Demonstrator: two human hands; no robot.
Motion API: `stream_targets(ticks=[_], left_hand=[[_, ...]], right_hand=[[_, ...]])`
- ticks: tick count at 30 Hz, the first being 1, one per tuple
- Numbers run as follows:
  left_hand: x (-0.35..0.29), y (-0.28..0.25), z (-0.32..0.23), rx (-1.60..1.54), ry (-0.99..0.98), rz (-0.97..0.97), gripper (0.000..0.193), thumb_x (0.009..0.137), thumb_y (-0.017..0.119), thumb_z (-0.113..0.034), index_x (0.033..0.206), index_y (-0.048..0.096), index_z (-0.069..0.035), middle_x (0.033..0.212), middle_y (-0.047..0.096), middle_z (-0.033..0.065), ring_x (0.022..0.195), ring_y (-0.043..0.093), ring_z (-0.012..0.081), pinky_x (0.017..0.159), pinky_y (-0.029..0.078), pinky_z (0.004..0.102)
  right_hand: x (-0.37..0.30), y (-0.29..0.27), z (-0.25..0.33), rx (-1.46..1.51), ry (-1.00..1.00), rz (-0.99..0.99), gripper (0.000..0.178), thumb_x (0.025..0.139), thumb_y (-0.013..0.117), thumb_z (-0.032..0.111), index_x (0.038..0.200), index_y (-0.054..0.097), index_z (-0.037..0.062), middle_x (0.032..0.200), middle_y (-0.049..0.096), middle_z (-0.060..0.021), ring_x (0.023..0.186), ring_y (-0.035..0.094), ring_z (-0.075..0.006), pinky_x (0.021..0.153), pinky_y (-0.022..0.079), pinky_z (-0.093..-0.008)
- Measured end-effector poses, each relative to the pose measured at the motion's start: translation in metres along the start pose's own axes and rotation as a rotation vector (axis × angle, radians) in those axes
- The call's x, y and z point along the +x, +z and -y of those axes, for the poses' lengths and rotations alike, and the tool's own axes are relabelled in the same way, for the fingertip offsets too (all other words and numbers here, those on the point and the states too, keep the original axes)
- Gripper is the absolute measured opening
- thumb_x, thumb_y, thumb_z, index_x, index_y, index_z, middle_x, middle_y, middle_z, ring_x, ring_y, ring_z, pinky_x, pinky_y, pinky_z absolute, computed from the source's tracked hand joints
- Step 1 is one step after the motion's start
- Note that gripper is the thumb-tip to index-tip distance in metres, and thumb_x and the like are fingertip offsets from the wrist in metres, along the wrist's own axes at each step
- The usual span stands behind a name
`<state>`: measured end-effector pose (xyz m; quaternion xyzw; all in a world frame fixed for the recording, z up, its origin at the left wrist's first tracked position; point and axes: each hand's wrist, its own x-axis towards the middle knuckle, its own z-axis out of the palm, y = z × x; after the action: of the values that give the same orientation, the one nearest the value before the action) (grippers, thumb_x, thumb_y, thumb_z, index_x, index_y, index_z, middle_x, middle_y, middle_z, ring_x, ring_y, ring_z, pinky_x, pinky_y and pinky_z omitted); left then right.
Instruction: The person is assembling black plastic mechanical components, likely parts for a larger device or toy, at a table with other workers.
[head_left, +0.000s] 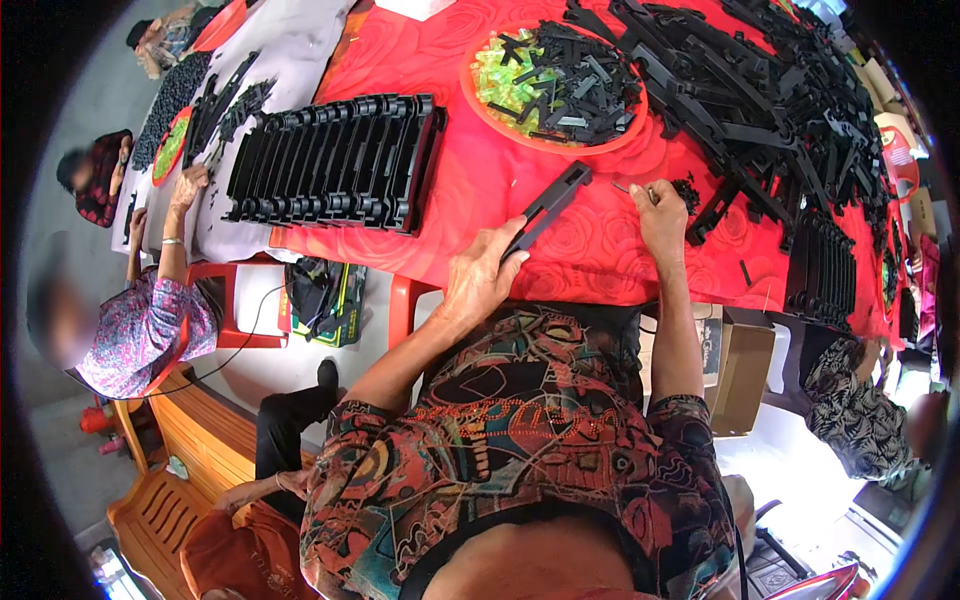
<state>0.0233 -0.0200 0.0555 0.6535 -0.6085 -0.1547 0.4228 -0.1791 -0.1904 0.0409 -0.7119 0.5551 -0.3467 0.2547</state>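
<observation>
My left hand (478, 278) grips the lower end of a long black plastic housing (550, 206), which slants up to the right over the red tablecloth. To its right, my right hand (661, 214) is closed in a pinch. From its fingers a small thin dark piece (621, 187) sticks out toward the housing, without touching it; its kind is too small to tell. Beside that hand lies a small heap of tiny black parts (687, 193). Beyond both hands sits an orange-rimmed bowl (567, 151) of yellow-green clear pieces (502, 75) and short black strips (590, 85).
A stacked row of black housings (335, 165) stands at the left of the red tablecloth (400, 262). Loose long black parts (745, 95) pile up at the right, with another stack (822, 268) near the edge. Other people (150, 325) sit around the tables.
</observation>
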Motion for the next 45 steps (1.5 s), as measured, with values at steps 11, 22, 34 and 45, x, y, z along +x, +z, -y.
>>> stream_targets(ticks=[11, 22, 34, 45], left_hand=[[-0.001, 0.035, 0.015, 0.496, 0.142, 0.065, 0.045, 0.079, 0.055, -0.014, 0.122, 0.044, -0.015, 0.095, 0.050, 0.0239, 0.068, 0.057, 0.0357, 0.051, 0.048, 0.0414], [-0.001, 0.032, 0.012, 0.533, 0.262, 0.073, 0.046, 0.070, 0.050, -0.005, 0.116, 0.047, -0.008, 0.081, 0.044, 0.0148, 0.065, 0.053, 0.0284, 0.052, 0.046, 0.0382], [0.005, 0.037, 0.017, 0.492, 0.315, 0.046, 0.050, 0.069, 0.054, -0.007, 0.118, 0.048, -0.013, 0.088, 0.049, 0.0148, 0.066, 0.054, 0.0274, 0.053, 0.048, 0.0378], [0.005, 0.039, 0.018, 0.512, 0.353, -0.025, 0.045, 0.072, 0.048, -0.009, 0.117, 0.048, -0.007, 0.088, 0.047, 0.0157, 0.068, 0.052, 0.0253, 0.054, 0.047, 0.0354]], right_hand=[[-0.002, 0.005, -0.008, -0.084, -0.097, 0.045, 0.019, 0.074, 0.063, 0.014, 0.075, 0.051, -0.0001, 0.069, 0.057, -0.0162, 0.063, 0.057, -0.0316, 0.057, 0.043, -0.0390], [-0.002, -0.004, 0.012, 0.053, -0.194, -0.139, 0.012, 0.079, 0.057, 0.010, 0.076, 0.052, -0.0011, 0.064, 0.051, -0.0143, 0.054, 0.049, -0.0242, 0.052, 0.040, -0.0336], [0.009, 0.001, 0.035, 0.224, -0.107, -0.118, 0.009, 0.077, 0.059, 0.008, 0.079, 0.054, 0.0008, 0.065, 0.050, -0.0069, 0.059, 0.047, -0.0134, 0.057, 0.041, -0.0279], [0.080, 0.031, 0.096, -0.376, -0.286, -0.122, 0.020, 0.073, 0.064, 0.019, 0.082, 0.056, 0.0030, 0.086, 0.055, -0.0164, 0.077, 0.057, -0.0350, 0.065, 0.045, -0.0443]])
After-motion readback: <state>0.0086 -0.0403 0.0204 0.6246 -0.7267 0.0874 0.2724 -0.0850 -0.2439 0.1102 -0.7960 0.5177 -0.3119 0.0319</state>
